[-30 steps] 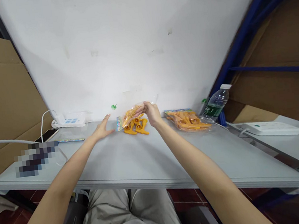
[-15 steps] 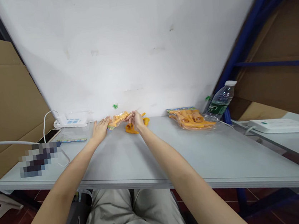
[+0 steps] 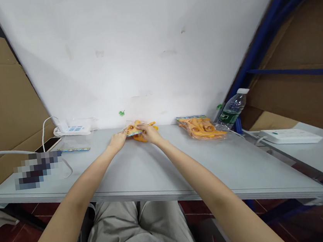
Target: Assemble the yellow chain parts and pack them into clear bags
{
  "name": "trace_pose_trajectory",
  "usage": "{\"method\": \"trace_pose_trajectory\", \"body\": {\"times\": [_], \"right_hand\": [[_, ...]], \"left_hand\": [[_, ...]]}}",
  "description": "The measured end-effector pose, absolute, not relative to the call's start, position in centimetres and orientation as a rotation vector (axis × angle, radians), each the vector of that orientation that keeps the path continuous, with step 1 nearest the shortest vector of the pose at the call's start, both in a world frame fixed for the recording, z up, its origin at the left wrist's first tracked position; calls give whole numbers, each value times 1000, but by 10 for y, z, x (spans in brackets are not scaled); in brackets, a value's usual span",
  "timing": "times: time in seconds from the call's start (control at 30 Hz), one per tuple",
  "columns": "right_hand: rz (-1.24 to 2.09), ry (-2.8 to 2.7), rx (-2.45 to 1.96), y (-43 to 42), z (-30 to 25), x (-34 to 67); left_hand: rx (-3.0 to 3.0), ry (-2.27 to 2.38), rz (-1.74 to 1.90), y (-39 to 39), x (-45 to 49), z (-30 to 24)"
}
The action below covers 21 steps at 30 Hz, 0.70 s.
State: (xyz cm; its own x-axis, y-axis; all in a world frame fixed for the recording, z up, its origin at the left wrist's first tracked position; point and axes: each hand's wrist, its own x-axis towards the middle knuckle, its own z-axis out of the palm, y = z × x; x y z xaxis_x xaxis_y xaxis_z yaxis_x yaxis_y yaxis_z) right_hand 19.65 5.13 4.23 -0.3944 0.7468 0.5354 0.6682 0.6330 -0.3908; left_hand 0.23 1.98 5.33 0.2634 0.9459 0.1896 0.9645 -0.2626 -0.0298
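Observation:
Between my two hands is a clear plastic bag point(image 3: 133, 129) with orange plastic pieces inside and a printed header card along its near edge. My left hand point(image 3: 119, 139) closes on the bag's left end. My right hand point(image 3: 150, 133) grips its right side, fingers curled over the card edge. Loose orange plastic pieces point(image 3: 140, 138) lie on the table just behind and below the bag, partly covered by it and by my right hand. Farther right lies a second bag of orange plastic pieces point(image 3: 203, 127), with its printed card toward the wall.
A water bottle point(image 3: 234, 107) leans at the right by a blue frame. At the left are a power strip point(image 3: 73, 129), a phone point(image 3: 48, 144), a flat printed packet point(image 3: 74, 149) and a white cable. A white box point(image 3: 291, 136) sits on the neighbouring surface.
The bag has turned, so its card edge now faces me. My left hand has moved right, closer to my right hand. The view has shifted slightly.

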Motion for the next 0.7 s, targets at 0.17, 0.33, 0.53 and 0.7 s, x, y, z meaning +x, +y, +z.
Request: {"method": "trace_pose_trajectory", "body": {"times": [0.17, 0.33, 0.53, 0.7], "right_hand": [[114, -2062, -1113, 49, 49, 215], [138, -2007, -1113, 41, 57, 221], [502, -1811, -1055, 31, 73, 210], [564, -1593, -1049, 32, 87, 207]], "left_hand": [[-2367, -1853, -185, 12, 5, 61], [-2326, -1907, -17, 15, -14, 68], [-2281, -2050, -430, 27, -16, 80], [-2615, -2270, -1052, 34, -7, 88]]}}
